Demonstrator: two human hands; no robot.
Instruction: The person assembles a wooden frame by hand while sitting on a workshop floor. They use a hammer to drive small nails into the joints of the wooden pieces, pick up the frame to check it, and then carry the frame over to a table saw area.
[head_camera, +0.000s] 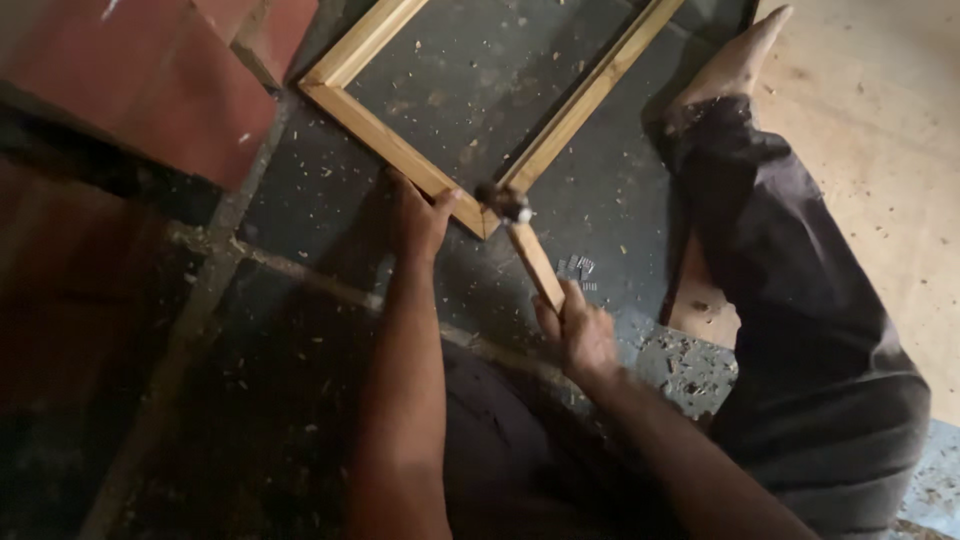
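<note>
A light wooden frame (385, 130) lies flat on the dark tiled floor (300, 330), one corner pointing toward me. My left hand (418, 218) presses on the frame's near rail just left of that corner. My right hand (578, 335) is closed around the wooden handle of a hammer (530, 258). The hammer's dark metal head rests at the frame's corner. A small cluster of metal nails (578, 268) lies on the floor just right of the handle.
My leg in dark trousers (790, 300) stretches out on the right, bare foot (735, 62) at the top. A pale board (880, 130) covers the floor beyond it. Reddish tiles (150, 80) rise at the upper left. Wood shavings litter the floor.
</note>
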